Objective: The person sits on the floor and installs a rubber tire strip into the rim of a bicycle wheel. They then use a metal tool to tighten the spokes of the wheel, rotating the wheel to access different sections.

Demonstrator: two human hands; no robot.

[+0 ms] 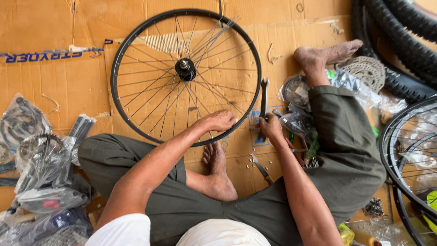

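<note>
A black spoked bicycle wheel (136, 41) lies flat on cardboard in front of me, its hub (185, 69) at the centre. My left hand (219, 121) rests over the spokes by the near rim, fingers curled. My right hand (271, 127) is closed around a dark flat wrench (264, 93) that points away from me, just right of the rim. I sit cross-legged in olive trousers, with one bare foot (217, 175) under the wheel and the other foot (325, 53) stretched out to the right.
A screwdriver-like tool (261, 167) and small loose nipples lie on the cardboard (54, 86) by my knee. Plastic bags of parts (43, 159) pile up at the left. Tyres (405, 41) and another wheel (409, 155) crowd the right side, with a chainring (366, 70).
</note>
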